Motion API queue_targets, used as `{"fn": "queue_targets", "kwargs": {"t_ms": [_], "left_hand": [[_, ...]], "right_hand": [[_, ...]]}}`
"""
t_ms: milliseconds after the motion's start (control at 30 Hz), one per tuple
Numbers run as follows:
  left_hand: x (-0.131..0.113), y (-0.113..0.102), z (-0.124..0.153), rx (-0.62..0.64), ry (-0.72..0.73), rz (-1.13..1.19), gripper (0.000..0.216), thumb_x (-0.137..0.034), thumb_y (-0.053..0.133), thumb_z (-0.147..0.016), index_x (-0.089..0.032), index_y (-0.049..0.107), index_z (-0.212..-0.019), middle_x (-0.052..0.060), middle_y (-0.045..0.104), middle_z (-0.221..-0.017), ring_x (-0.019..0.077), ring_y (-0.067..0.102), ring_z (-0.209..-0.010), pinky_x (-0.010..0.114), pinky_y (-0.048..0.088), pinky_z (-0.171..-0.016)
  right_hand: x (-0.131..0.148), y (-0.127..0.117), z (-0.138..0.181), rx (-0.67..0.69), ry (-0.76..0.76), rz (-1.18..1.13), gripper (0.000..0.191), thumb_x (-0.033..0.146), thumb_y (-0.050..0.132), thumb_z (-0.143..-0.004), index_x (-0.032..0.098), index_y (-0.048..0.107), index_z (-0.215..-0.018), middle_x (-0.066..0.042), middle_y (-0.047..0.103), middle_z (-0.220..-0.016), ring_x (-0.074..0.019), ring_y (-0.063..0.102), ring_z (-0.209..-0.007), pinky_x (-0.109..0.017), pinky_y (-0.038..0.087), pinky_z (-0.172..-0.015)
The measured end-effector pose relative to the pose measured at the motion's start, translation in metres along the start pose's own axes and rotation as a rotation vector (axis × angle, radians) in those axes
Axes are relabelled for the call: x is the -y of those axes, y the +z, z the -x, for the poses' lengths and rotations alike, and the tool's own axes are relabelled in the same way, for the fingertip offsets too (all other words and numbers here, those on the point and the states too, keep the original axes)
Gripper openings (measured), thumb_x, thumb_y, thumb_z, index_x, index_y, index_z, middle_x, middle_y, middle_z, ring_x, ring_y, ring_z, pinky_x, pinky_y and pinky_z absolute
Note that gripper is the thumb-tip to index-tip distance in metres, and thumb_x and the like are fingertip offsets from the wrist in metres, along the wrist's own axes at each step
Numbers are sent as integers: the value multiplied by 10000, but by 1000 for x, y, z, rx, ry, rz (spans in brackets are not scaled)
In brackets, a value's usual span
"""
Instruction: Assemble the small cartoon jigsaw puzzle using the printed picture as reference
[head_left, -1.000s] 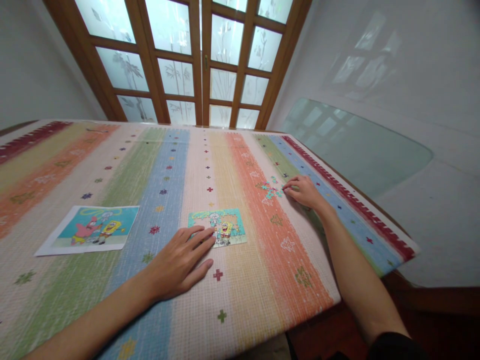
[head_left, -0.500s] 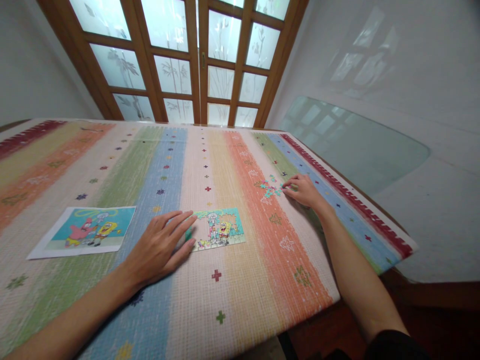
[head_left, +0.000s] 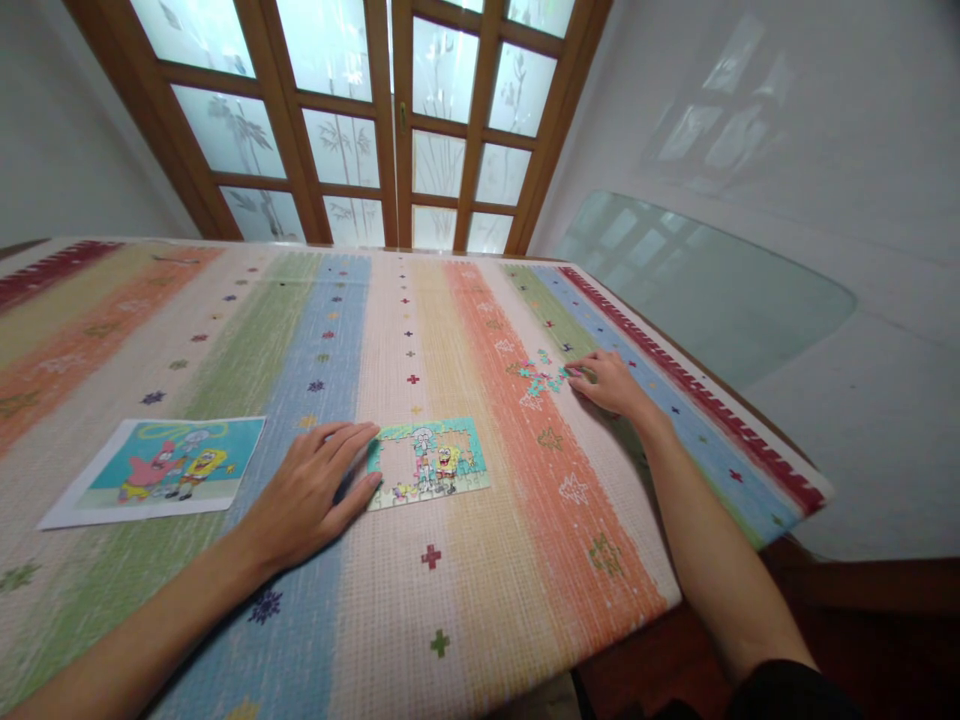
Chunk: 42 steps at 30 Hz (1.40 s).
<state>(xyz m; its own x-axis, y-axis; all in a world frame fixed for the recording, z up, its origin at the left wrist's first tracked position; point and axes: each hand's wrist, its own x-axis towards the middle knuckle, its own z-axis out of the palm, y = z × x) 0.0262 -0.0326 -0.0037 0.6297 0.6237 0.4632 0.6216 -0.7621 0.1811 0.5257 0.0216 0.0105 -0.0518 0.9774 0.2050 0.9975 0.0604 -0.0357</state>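
1. Our partly assembled puzzle [head_left: 448,472] lies on the tablecloth [head_left: 480,590]; our left hand [head_left: 307,495] rests loosely open at its left edge.
2. Our right hand [head_left: 604,383] is at the loose pieces [head_left: 544,381], fingertips drawn close together; we cannot tell whether they grip one.
3. A sideways nudge from our left fingers could part the puzzle's thin joined border; a careless right-hand sweep could scatter the loose pieces.
4. Unlike a second ago, our left fingers no longer cover the puzzle's middle; our right hand stays put.
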Motion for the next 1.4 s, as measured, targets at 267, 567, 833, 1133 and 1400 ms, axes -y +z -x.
{"fn": "queue_targets", "kwargs": {"t_ms": [267, 567, 833, 1133, 1400], "left_hand": [[1, -1, 2, 78, -8, 18, 471, -434, 490, -1007, -236, 421, -1429, 124, 633, -1331, 330, 556, -1215, 510, 449, -1022], [2, -3, 1, 82, 17, 8, 533, -463, 491, -1000, -222, 391, -1464, 136, 622, -1358, 339, 567, -1223, 504, 449, -1023], [3, -1, 2, 88, 1, 26, 551, -462, 501, -987, -252, 393, -1484, 115, 633, -1364, 335, 586, -1202, 505, 449, -1009], [1, 0, 1, 54, 4, 22, 536, -442, 510, -979, -244, 408, -1466, 117, 642, -1348, 335, 603, -1174, 505, 464, -987], [3, -2, 0, 59, 6, 7, 540, -462, 503, -987, -237, 398, -1465, 121, 657, -1319, 330, 614, -1143, 500, 476, -960]], "right_hand": [[-1, 5, 1, 7, -7, -11, 339, 295, 546, -897, 206, 784, -1121, -136, 704, -1041, -311, 617, -993, -498, 451, -945], [0, 8, 2, -6, 51, -1, 315, 323, 559, -902, 220, 777, -1106, -132, 708, -1082, -319, 611, -1023, -491, 463, -934], [-5, 7, -6, 34, 102, -21, 267, 322, 615, -876, 236, 784, -1064, -133, 721, -1087, -333, 635, -1011, -492, 479, -927], [-27, 1, 0, 76, -20, -230, 291, 323, 629, -876, 229, 754, -1121, -118, 713, -1138, -301, 649, -1079, -465, 474, -1012], [-19, -4, 13, 22, -18, -216, 325, 306, 593, -899, 209, 736, -1175, -139, 698, -1186, -318, 630, -1128, -484, 458, -1038]]}}
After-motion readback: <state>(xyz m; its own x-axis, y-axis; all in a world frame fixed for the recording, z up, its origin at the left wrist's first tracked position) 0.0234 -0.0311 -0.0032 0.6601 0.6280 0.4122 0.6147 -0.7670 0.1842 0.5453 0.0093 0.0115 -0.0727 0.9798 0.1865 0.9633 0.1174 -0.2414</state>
